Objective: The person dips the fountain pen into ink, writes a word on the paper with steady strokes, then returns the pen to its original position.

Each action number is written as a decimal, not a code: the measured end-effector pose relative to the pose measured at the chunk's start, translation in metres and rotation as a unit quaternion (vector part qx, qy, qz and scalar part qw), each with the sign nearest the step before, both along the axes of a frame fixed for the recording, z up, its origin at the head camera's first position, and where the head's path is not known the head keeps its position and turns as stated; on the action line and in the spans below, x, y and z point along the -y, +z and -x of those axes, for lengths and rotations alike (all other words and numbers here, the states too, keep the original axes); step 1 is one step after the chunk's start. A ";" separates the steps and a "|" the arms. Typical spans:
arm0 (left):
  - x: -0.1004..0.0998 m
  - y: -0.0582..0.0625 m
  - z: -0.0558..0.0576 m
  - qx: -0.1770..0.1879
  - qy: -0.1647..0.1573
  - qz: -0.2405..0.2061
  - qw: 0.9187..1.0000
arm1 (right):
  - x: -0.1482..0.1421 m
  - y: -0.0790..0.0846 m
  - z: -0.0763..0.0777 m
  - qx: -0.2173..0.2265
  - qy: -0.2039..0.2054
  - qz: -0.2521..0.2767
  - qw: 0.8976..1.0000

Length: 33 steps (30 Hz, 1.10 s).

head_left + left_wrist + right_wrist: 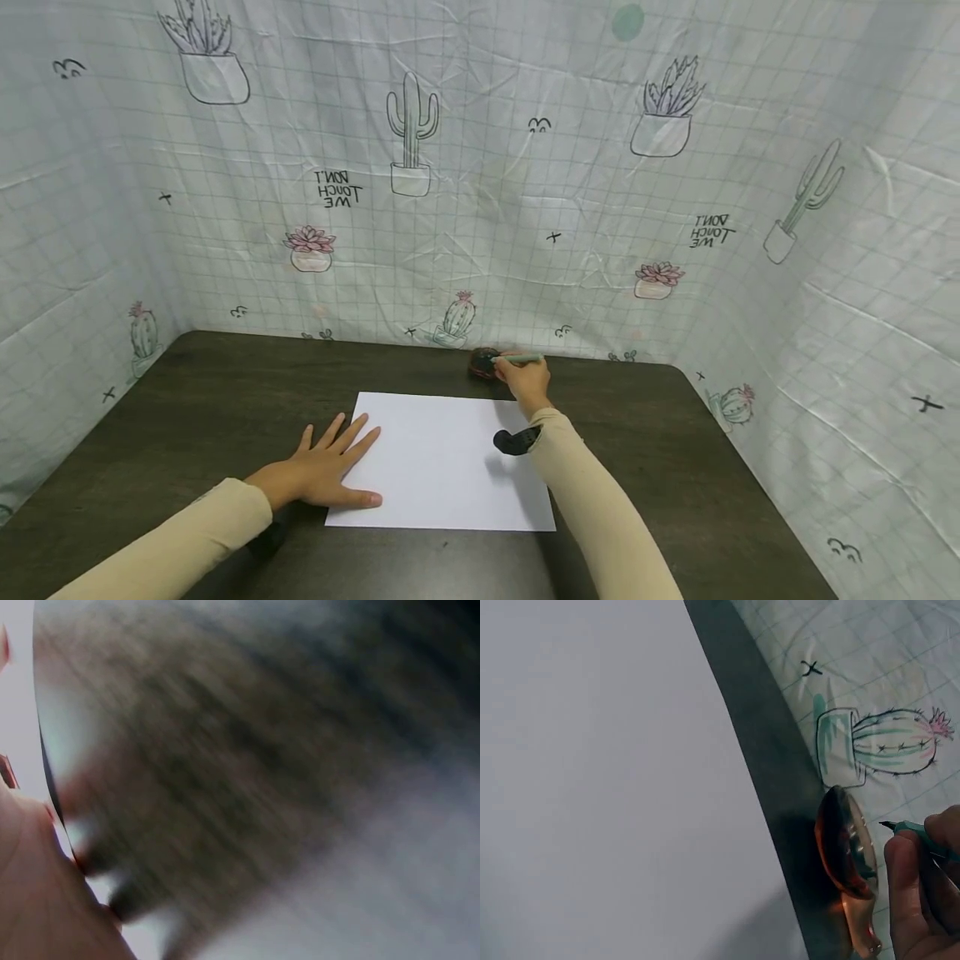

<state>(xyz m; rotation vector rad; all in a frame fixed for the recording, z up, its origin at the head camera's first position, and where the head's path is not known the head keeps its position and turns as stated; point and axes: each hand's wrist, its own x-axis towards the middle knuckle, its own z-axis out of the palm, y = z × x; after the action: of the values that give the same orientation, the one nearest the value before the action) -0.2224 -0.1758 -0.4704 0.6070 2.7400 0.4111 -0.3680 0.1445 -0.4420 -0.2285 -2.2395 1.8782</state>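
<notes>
A white sheet of paper (442, 467) lies on the dark table. My left hand (326, 471) rests spread on its left side, thumb and some fingertips over the paper. In the left wrist view the palm (45, 877) shows at the left edge; the rest is blurred. Beyond the paper's far edge, my right hand (527, 383) pinches a slim green pen (906, 826), its dark pointed tip aimed at a round, dark copper-rimmed dish (840, 840) with a short handle. That dish stands near the back of the table, right beside the fingers in the head view.
The dark wooden table (247, 392) ends against a white cloth (495, 192) printed with grid lines, cacti and lettering, which also rises at both sides. A black rounded device (517, 442) hangs at the right wrist, over the paper.
</notes>
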 end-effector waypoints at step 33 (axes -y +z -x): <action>-0.004 0.016 -0.007 0.003 0.002 -0.008 1.000 | 0.021 -0.013 -0.086 0.061 0.278 -0.088 0.955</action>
<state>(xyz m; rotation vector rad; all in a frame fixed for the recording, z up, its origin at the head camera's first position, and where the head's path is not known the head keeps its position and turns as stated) -0.2155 -0.1714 -0.4546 0.6034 2.7360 0.4354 -0.2822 0.1231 -0.4553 0.3655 -2.7495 1.9236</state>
